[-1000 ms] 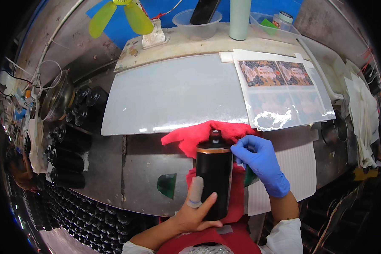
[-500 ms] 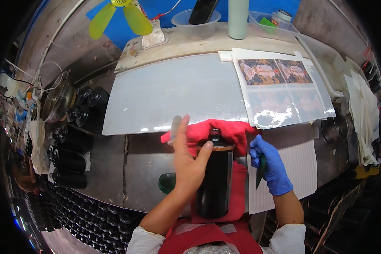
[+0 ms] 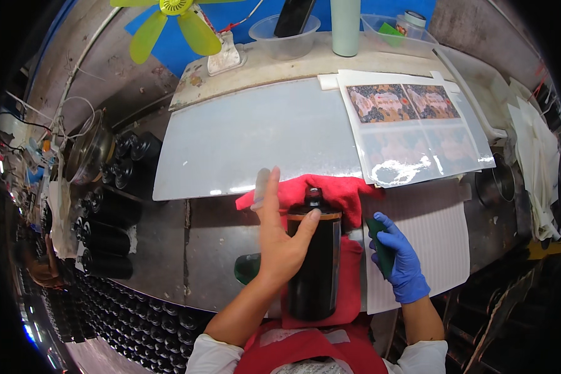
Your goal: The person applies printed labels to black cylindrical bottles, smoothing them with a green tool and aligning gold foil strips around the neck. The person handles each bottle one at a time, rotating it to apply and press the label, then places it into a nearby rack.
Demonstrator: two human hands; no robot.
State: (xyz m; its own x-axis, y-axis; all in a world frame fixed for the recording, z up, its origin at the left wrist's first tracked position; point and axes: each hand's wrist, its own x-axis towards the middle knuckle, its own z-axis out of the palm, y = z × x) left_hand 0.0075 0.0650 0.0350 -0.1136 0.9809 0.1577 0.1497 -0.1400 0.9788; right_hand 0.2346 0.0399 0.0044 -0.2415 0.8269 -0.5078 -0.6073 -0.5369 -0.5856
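A black bottle point(image 3: 313, 268) with a short neck and an orange-brown band at its shoulder lies on red cloth point(image 3: 350, 268), its neck pointing away from me. My bare left hand point(image 3: 282, 246) is at its left side, thumb resting near the shoulder and fingers stretched out. One of those fingers wears a greyish cover. To the right of the bottle, my blue-gloved right hand point(image 3: 402, 258) grips a flat dark green scraper point(image 3: 383, 249), held apart from the bottle. Beside my left forearm sits a shiny dark green piece point(image 3: 247, 268), partly hidden by the arm.
A pale grey board point(image 3: 255, 143) slopes behind the bottle, with printed picture sheets point(image 3: 411, 131) on its right. White ribbed foam point(image 3: 433, 243) lies under my right hand. Black bottles point(image 3: 109, 237) stand at left, with many more below. A yellow-green fan point(image 3: 176, 7) is at the back.
My right hand has turned, so the scraper's flat face shows more now and its tip points up. My left thumb has slid slightly right along the bottle's shoulder. The bottle stays in place.
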